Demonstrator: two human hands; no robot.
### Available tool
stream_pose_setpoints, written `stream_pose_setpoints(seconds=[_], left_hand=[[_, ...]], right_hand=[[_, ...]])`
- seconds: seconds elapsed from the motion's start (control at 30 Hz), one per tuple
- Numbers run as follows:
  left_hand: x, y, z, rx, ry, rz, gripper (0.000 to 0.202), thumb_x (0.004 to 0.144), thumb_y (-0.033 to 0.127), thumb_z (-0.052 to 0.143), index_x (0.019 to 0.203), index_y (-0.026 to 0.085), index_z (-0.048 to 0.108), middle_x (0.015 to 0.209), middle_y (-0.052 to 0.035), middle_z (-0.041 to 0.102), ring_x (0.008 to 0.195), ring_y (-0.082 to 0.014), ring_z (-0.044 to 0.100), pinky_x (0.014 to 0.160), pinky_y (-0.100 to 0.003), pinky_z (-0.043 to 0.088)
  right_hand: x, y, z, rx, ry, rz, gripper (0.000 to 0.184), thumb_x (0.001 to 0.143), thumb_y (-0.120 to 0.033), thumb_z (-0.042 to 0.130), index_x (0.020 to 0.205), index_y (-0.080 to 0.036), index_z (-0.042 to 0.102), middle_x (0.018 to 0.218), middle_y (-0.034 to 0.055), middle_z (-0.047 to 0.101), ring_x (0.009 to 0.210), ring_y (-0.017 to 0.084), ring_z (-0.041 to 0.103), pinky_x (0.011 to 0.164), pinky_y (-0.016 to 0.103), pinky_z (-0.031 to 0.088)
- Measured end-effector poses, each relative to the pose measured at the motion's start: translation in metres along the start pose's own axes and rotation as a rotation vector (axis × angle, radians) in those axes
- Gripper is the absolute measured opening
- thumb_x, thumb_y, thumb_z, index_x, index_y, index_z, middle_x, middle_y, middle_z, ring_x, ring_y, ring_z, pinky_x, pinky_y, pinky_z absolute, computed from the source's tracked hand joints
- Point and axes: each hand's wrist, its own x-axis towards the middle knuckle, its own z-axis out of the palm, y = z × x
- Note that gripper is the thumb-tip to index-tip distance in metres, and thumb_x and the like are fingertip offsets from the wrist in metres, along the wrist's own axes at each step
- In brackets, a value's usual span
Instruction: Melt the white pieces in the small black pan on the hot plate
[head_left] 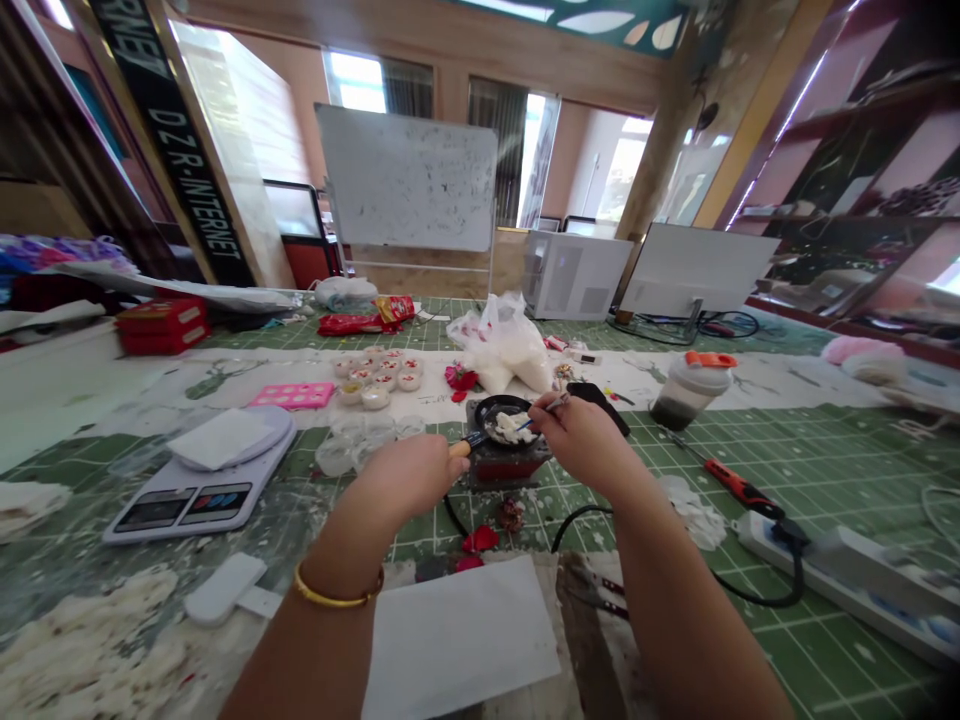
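My left hand (420, 462) is closed round the wooden handle of a small black frying pan (480, 408). The pan rests on a small dark hot plate (506, 470). White, crumbly lumps of wax-like stuff (512, 427) lie in the pan. Pinched in my right hand (574, 425) is a thin stirring stick (556, 402), its blue tip reaching into the white lumps. Just behind the pan sits a clear plastic bag (514, 355) of white material. Clear empty cups (341, 455) stand left of the pan.
A kitchen scale (202, 510) with paper on it is at left, near a white spatula (225, 588). Filled small cups (386, 380) and a pink mold (294, 396) lie behind. At right are a lidded container (690, 390), a soldering iron (739, 487) and a power strip (847, 590).
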Motion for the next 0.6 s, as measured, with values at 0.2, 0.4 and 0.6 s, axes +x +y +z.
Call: stream_pose_setpoints(seconds=[0.2, 0.4, 0.6], left_hand=[[-0.0006, 0.0013, 0.0000, 0.015, 0.008, -0.010, 0.043, 0.077, 0.051, 0.027, 0.076, 0.018, 0.055, 0.081, -0.0076, 0.063, 0.067, -0.0202, 0.057, 0.054, -0.027, 0.039], [-0.0003, 0.0003, -0.0003, 0.013, 0.011, 0.004, 0.045, 0.077, 0.052, 0.026, 0.075, 0.018, 0.055, 0.080, -0.0081, 0.063, 0.067, -0.0202, 0.057, 0.055, -0.027, 0.038], [-0.0002, 0.0008, 0.0000, 0.006, -0.001, 0.000, 0.043, 0.078, 0.050, 0.027, 0.076, 0.019, 0.056, 0.082, -0.0083, 0.063, 0.067, -0.0204, 0.058, 0.056, -0.028, 0.039]], right_hand=[[0.0033, -0.0020, 0.0046, 0.072, 0.075, 0.005, 0.029, 0.083, -0.033, 0.033, 0.085, -0.020, 0.060, 0.078, 0.0026, 0.063, 0.074, 0.014, 0.055, 0.064, 0.022, 0.033], [0.0016, -0.0024, 0.0033, 0.093, 0.053, 0.011, 0.031, 0.083, -0.035, 0.033, 0.084, -0.020, 0.060, 0.078, 0.0030, 0.064, 0.073, 0.014, 0.055, 0.063, 0.022, 0.033], [0.0013, 0.0009, 0.0007, 0.018, -0.025, 0.012, 0.028, 0.083, -0.032, 0.035, 0.082, -0.018, 0.060, 0.078, 0.0042, 0.063, 0.073, 0.015, 0.055, 0.062, 0.022, 0.033]])
